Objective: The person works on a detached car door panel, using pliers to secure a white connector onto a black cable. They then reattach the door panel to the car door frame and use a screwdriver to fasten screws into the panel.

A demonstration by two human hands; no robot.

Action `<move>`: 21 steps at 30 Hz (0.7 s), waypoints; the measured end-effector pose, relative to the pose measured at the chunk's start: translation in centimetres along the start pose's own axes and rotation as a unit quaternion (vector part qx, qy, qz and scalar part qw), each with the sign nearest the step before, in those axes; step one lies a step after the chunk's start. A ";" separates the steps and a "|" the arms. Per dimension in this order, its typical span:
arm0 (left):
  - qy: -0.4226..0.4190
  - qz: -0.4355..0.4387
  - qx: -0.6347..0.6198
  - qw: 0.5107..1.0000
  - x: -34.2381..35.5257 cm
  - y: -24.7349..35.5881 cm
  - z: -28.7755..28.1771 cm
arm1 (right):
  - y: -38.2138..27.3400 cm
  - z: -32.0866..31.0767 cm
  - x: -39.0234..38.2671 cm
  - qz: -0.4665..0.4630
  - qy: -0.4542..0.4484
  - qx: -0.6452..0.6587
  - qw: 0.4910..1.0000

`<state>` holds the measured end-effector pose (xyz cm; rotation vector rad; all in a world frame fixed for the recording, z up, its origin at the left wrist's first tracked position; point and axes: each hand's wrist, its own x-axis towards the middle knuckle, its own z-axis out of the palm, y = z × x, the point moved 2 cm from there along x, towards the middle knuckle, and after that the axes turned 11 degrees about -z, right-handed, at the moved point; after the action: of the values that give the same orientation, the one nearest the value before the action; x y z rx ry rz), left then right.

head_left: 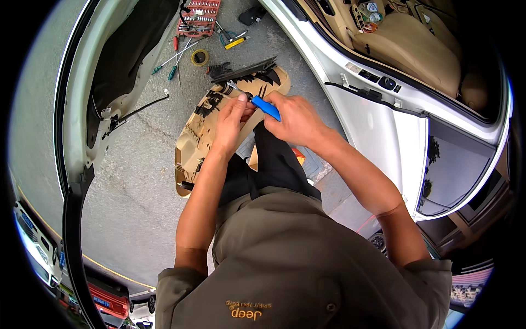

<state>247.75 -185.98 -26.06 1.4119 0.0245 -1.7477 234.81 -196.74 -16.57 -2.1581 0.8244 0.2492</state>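
Note:
My right hand (293, 116) is wrapped round a tool with a flat blue handle (267, 108); its working end is too small to make out. Just left of it, my left hand (233, 118) pinches a small dark part (250, 96), which meets the tip of the blue-handled tool. Beneath both hands is a beige car door panel (189, 143), its inner side with black clips and fittings facing up. A long black trim strip (246, 70) lies across the panel's far end.
An open white car door (76, 109) stands at left, with a black rod (143, 106) sticking out. The car's doorway and beige seat (408, 52) are at right. Beyond the panel lie a red socket set (198, 19), screwdrivers (173, 72), a tape roll (200, 57) and a yellow-handled cutter (235, 43).

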 end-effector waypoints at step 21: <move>0.101 -0.194 0.191 0.957 -1.1 -4.7 -4.1 | 10.5 7.6 -2.0 0.180 0.049 0.428 0.884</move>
<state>248.06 -180.31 -28.87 1.9728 0.0823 -1.9881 227.33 -195.11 -27.20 -1.1881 1.1284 -0.0503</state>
